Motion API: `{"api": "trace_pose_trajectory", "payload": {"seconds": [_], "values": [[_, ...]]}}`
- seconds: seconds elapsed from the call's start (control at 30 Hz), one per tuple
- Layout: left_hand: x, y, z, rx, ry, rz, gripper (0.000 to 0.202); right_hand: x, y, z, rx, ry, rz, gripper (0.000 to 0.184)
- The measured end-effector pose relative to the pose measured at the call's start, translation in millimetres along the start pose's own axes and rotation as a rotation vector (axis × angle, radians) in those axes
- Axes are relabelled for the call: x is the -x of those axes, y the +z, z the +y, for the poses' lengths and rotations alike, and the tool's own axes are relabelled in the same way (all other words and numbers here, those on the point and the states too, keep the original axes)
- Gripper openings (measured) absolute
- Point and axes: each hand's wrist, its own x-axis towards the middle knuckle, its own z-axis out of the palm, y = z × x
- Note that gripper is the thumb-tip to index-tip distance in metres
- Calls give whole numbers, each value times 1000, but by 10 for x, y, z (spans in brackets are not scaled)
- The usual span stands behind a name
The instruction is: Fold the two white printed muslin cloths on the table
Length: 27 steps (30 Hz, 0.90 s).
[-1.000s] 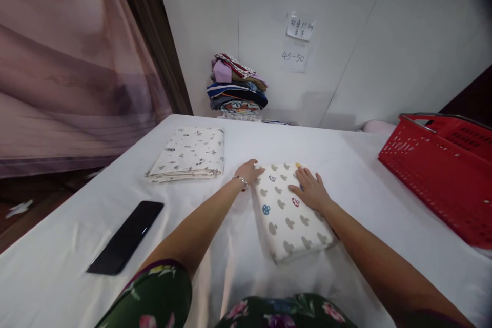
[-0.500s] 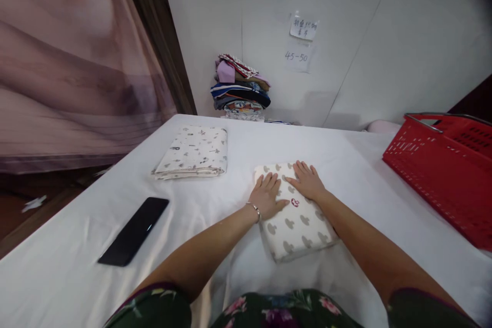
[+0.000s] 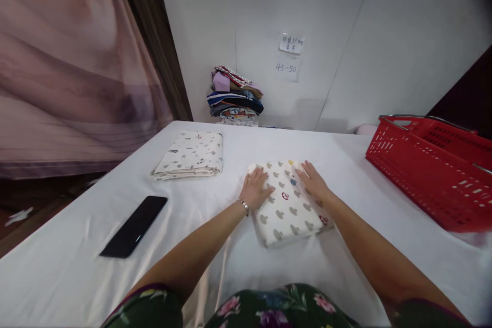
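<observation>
Landmark: grey-print bundle. Beyond it, bare strip of white table is passable; clothes stack and wall block past the table's far edge. Right of it: wide lane up to the tall red basket, right forearm cutting its near part. Far-left of it: second folded cloth, low, gap between. Near-left: left forearm bars the run to the phone. On top: left hand and right hand take the far corners, middle accessible. Near side: short gap, then torso.
</observation>
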Motion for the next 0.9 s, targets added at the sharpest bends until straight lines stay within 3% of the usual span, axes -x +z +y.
{"api": "trace_pose_trajectory", "payload": {"seconds": [0.1,0.2,0.3,0.43,0.6,0.77,0.9], "values": [[215,-46,-46,307,-267,157,53,191,-144,165,-308,194,46,58],[399,-85,-40,724,-581,105,54,365,-221,299,-427,300,-29,58],[453,-141,17,946,-744,15,61,415,-265,330,-400,356,-75,65],[363,-185,68,960,-810,-71,46,330,-324,289,-394,484,-183,76],[229,-137,75,983,-835,-113,34,223,-367,288,-700,520,-460,53],[200,-112,164,1081,-845,-95,41,218,-356,298,-798,596,-512,39],[233,-120,254,1142,-843,-47,45,242,-350,242,-884,501,-492,51]]}}
